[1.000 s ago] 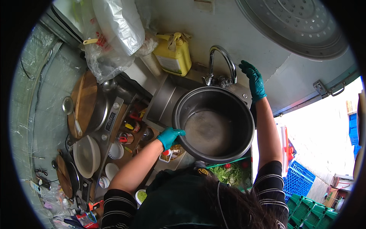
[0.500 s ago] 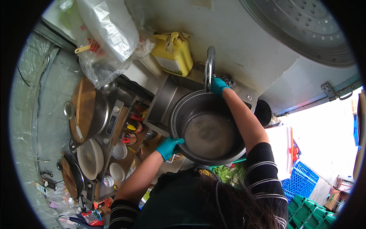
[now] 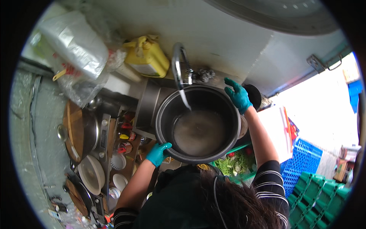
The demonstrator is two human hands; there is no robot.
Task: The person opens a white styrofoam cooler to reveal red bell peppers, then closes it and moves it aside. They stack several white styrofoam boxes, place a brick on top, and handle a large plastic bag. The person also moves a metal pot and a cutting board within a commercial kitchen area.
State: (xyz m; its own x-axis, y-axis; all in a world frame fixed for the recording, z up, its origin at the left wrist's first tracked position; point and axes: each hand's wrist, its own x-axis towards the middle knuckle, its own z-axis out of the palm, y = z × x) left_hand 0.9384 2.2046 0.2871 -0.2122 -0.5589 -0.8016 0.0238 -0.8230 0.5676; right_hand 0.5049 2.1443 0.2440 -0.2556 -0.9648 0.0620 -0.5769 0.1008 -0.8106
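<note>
One gloved left hand [image 3: 156,154] and one gloved right hand [image 3: 239,95] are showing, making two. One dark pot [image 3: 217,101] is standing between them, and one faucet [image 3: 177,68] is pouring one stream of water [image 3: 185,100]. One yellow jug [image 3: 148,60] is standing far left. Two round wooden lids [image 3: 77,129], one ladle [image 3: 61,132] and one pale basin [image 3: 91,174] are lying left.

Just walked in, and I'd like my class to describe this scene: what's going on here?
A person in teal gloves is at a sink with a large dark pot. The left hand holds its near-left rim; the right hand is open by the right rim. Water runs from the curved tap into the pot, whose bottom looks pale and cloudy.
</note>
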